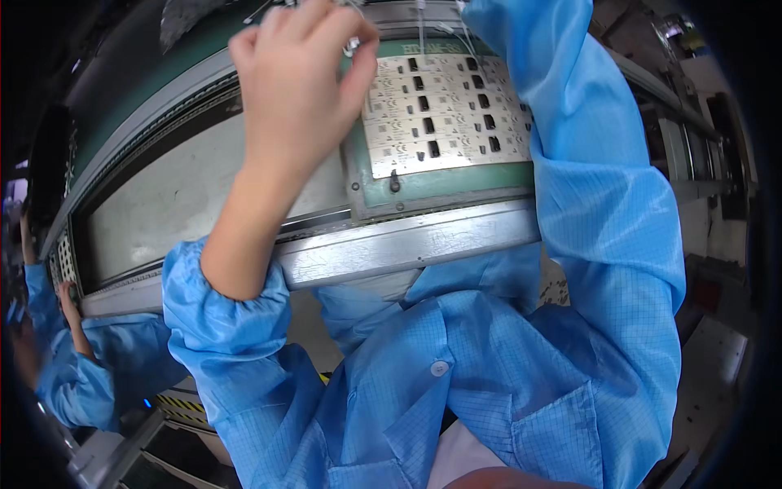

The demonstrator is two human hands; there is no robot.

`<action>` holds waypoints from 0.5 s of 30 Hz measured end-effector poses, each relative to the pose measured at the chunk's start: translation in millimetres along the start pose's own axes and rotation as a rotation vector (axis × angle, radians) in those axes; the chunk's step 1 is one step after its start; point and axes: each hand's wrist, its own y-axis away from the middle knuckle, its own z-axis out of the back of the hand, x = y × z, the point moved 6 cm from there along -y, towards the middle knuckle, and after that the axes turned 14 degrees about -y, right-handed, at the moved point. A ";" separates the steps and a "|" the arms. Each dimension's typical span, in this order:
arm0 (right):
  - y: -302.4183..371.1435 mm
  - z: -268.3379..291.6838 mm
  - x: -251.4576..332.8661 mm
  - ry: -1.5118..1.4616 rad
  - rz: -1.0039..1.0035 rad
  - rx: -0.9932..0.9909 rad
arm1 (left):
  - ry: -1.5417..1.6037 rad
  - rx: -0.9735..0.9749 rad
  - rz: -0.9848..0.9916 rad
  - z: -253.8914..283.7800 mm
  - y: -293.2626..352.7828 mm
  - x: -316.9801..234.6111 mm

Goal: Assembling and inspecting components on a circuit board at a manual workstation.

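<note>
My left hand (301, 73) is raised over the left edge of a white circuit board panel (444, 147). Its fingers curl toward the thumb, and a small shiny thing (352, 46) shows between them, too small to name. Rows of black rectangular components (433, 148) stand on the panel, which lies in a green carrier plate (448, 181). Across the panel's right side reaches my right arm in a blue sleeve (595, 163); the right hand is beyond the upper edge of the picture.
A metal conveyor rail (415, 244) runs along the near side, between my body and the carrier. Thin white cables (422, 28) hang at the far side. At the far left another person's hand (67, 297) is by a similar perforated panel (63, 259).
</note>
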 end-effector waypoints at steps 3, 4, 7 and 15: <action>33.6 25.0 30.0 -0.521 -0.022 -0.069 | 0.152 -0.146 -0.231 -7.0 7.0 -6.3; 30.3 44.9 42.2 -0.597 0.070 -0.109 | 0.114 -0.188 -0.276 -11.3 -9.8 -0.5; 62.9 78.9 27.5 -0.720 0.047 -0.194 | 0.138 -0.130 -0.262 -13.8 -5.9 -25.8; 94.1 79.1 -15.0 -0.592 0.096 -0.230 | -0.011 -0.017 -0.260 -54.2 6.3 -52.0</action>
